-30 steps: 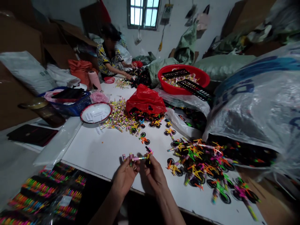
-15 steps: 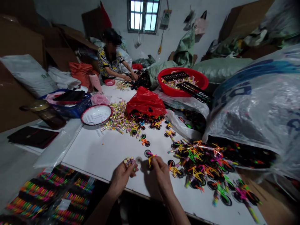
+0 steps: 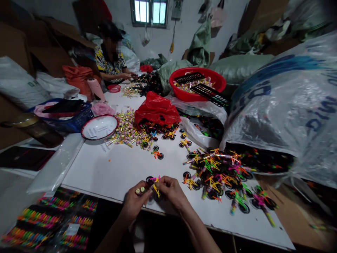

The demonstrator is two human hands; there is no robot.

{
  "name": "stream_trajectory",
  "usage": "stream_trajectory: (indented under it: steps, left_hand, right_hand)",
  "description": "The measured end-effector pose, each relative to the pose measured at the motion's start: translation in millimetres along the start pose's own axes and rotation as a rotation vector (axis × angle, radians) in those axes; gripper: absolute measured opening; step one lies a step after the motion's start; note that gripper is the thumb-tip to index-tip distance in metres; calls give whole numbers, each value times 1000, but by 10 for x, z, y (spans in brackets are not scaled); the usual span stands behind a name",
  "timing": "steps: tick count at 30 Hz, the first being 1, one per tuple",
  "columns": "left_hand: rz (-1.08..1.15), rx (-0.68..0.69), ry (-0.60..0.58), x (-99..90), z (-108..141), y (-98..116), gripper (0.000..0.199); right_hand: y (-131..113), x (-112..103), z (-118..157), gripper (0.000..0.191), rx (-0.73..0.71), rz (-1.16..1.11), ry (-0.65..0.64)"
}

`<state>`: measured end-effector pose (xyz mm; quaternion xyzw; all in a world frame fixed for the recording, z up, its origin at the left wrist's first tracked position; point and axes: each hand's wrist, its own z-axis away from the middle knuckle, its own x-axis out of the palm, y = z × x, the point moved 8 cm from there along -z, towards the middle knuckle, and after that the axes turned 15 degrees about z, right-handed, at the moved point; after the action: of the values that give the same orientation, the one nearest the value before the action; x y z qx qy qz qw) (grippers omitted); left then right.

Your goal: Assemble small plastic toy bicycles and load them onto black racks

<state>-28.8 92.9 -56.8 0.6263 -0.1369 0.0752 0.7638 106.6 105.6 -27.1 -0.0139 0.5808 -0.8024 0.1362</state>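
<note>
passage: white tabletop (image 3: 105, 168) past left hand (image 3: 134, 203) | blocked: toy bicycle pile (image 3: 216, 175) right, candy sticks (image 3: 126, 131) ahead

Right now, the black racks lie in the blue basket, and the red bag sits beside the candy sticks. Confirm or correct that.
Not the blue basket: the head view shows the black racks in the red basin. The rest stands.

Two hands (image 3: 134, 203) (image 3: 172, 191), one red basin (image 3: 184, 95), one enamel dish (image 3: 112, 133)
</note>
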Motion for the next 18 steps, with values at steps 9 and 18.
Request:
stream_trajectory:
  steps: [9,18]
  left_hand:
    - [-23,226,56,124,111,331,11]
    - [172,141,153,63,166,88,19]
  right_hand:
    - [225,-29,27,35,73,-111,47]
    - [69,-90,25,26,-64,283,370]
